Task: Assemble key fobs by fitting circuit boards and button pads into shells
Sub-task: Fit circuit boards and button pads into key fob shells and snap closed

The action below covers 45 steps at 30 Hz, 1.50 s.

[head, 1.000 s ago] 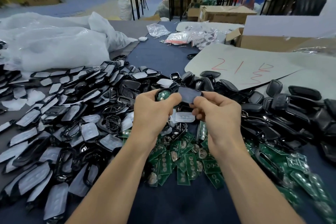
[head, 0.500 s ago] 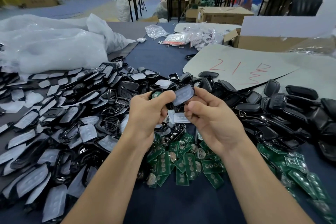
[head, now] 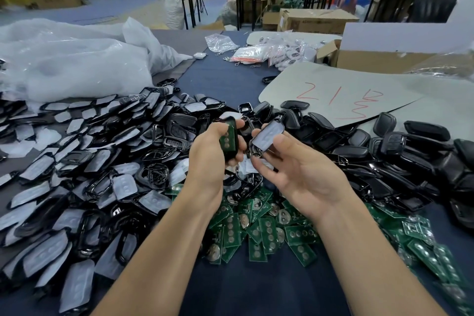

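Note:
My left hand (head: 213,156) grips a black shell half with a green circuit board (head: 229,137) seated in it, board side toward me. My right hand (head: 297,169), palm up, pinches a second black shell frame holding a pale translucent button pad (head: 267,136), just right of the first piece and apart from it. Both are held above the table's middle. A heap of loose green circuit boards (head: 266,228) lies below my hands. Black front frames with pale button pads (head: 84,167) spread to the left. Black back shells (head: 400,151) pile up on the right.
A grey card with red writing (head: 341,92) lies at the back right, beside an open cardboard box (head: 372,59). Large clear plastic bags (head: 66,64) fill the back left. Small bagged parts (head: 259,52) sit at the far middle. Bare dark blue cloth (head: 256,290) shows near me.
My hands have drawn apart and turned. The left now shows the shell with the green board facing me. The right has rotated palm up with the padded frame.

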Tool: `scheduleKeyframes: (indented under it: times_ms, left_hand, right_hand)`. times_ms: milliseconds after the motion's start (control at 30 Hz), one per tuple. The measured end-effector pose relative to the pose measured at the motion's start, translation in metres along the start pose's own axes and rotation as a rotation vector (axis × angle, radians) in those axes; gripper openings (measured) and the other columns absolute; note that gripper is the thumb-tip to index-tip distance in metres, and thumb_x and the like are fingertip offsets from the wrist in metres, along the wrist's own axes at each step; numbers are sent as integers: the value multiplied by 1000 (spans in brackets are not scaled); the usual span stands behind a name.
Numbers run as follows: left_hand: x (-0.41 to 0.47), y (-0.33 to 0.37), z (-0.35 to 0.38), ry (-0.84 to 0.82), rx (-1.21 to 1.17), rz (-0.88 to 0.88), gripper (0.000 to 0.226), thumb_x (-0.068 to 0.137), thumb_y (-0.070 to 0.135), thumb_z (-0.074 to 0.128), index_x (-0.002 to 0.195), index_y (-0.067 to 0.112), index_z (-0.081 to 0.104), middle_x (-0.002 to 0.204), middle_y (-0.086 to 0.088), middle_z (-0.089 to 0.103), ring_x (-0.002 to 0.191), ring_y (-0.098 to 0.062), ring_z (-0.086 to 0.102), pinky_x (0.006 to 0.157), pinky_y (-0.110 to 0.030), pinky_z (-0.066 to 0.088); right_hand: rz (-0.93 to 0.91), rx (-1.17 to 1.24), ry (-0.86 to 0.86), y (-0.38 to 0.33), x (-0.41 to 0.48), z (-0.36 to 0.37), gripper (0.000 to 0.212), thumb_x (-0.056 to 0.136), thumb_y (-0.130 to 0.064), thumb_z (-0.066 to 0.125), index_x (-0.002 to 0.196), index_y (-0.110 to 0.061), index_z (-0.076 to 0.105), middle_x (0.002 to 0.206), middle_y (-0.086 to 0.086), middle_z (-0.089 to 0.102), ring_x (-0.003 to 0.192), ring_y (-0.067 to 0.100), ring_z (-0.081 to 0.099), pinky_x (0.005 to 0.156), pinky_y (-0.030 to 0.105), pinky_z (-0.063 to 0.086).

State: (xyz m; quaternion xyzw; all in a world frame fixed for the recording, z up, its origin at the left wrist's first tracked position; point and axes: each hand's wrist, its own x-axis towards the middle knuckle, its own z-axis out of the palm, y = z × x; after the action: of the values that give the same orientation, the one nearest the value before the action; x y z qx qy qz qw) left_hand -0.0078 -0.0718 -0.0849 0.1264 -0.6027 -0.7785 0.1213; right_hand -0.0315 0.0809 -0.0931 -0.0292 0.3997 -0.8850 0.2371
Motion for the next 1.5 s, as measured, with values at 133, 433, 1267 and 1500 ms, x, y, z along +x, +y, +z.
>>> scheduleKeyframes:
  times_ms: [133,433,1267,1500]
  left_hand:
    - [-1,1,2,82,88,45,32,109,16,46,94,16,74,73,3,73,66,-11,66,71,-29,53]
    - [-1,1,3,-22,128,119,30,98,7,61,91,26,84,94,-4,82,87,-15,76,82,-32,62]
    - [2,-4,-6,-314,296,37,49,94,-16,54,117,22,73,94,-6,82,80,-16,78,72,-27,63]
    - [6,-8,-10,-271,320,91,50,86,-16,70,101,32,76,87,-5,82,77,-13,77,73,-23,61]
  right_hand:
    - [-39,-143,46,3,1,2,28,87,-10,69,115,-8,68,115,11,76,103,22,70,95,38,59]
    - [-259,-508,123,16,0,11,19,94,-4,68,104,-20,75,93,2,79,88,15,72,88,37,61]
    - [-531,-1087,381,11,-2,1,37,73,-14,87,106,-31,82,86,-25,75,84,-15,68,75,1,48]
    - [-518,-1201,341,7,-4,0,44,77,-11,82,108,-43,78,78,-33,66,82,-18,64,68,-1,45]
